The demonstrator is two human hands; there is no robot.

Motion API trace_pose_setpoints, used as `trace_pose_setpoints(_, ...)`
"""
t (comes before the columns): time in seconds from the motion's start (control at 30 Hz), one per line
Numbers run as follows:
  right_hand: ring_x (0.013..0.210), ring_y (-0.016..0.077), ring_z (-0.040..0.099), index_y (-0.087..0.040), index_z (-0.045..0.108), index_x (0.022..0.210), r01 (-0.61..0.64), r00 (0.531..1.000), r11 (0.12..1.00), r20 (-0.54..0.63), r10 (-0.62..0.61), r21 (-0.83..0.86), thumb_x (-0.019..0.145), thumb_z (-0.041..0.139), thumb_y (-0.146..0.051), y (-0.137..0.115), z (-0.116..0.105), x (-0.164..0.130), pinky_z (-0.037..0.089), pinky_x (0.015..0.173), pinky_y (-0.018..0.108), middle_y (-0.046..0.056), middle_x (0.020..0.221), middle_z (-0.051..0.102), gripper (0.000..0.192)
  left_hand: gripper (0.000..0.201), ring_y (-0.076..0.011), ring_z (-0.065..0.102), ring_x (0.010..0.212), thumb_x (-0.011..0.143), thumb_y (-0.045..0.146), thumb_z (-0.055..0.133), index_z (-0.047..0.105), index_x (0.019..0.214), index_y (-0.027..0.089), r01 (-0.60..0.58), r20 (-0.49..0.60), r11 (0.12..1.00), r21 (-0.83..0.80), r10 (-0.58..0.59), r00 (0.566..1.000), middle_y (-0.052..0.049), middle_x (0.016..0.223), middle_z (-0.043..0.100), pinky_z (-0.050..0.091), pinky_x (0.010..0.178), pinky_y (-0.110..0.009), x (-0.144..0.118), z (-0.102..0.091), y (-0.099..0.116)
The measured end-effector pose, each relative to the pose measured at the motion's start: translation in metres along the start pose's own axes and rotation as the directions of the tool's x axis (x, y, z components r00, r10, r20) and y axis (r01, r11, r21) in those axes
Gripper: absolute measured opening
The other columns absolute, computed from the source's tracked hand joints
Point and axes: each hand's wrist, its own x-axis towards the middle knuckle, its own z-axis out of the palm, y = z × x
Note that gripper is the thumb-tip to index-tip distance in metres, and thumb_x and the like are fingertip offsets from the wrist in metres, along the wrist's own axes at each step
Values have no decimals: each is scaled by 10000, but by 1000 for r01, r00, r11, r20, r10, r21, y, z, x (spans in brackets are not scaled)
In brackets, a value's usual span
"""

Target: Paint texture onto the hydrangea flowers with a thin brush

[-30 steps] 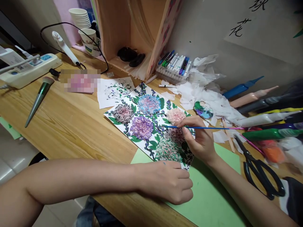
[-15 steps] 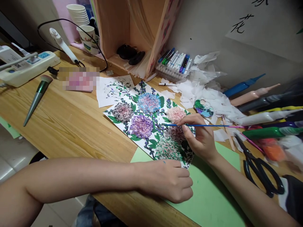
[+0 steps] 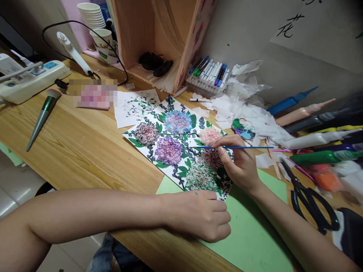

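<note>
My right hand [image 3: 241, 160] pinches a thin blue paintbrush [image 3: 255, 147] between thumb and fingers, holding it nearly level. Its dark tip points left, over the middle of a white sheet painted with flowers [image 3: 154, 156]; whether it touches the paper I cannot tell. Raised, crinkly blooms in blue, purple, black, pink and green cover the picture, with green leaves and small purple sprigs between them. My left hand [image 3: 202, 219] is closed in a fist at the picture's lower edge, resting on a green sheet [image 3: 241, 238]. Its palm side is hidden.
Right of the picture lie paint-smeared tissue [image 3: 244, 128], black scissors [image 3: 309, 196] and several paint bottles [image 3: 326, 156]. Behind are a marker box [image 3: 208, 73] and a blotted paper [image 3: 137, 107]. A makeup brush [image 3: 42, 119] and power strip [image 3: 34, 81] lie at left.
The paintbrush has tilted slightly, its tip shifting a little to the left and up. My left fist rests in the same place.
</note>
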Motion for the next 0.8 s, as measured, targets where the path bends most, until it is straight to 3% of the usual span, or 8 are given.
trace_pose_setpoints(0.3,804,174,586,-233,582,889,-8,998,995,-56,14,97,856,484,-167,0,-1,-1,440,746,358,20,839,599,123,213,-127,447,590,805,73,509,503,610,159,-10,47,1000,8,9,999,-3,588,431,293,527,-276,1,-2,2)
trace_pose_setpoints(0.5,804,165,571,-235,576,892,-4,1000,1000,-6,4,24,859,484,-166,0,0,-1,431,755,344,14,836,610,119,208,-128,461,595,801,75,516,517,609,156,-4,34,1000,3,4,999,-8,588,455,298,526,-275,1,-2,1)
trace_pose_setpoints(0.8,797,168,580,-234,578,882,-6,1000,999,-26,7,42,865,482,-189,-1,-1,-1,442,747,352,20,829,604,107,212,-133,466,585,785,53,515,521,598,152,0,9,1000,-22,1,1000,-4,584,467,304,517,-281,1,-1,1)
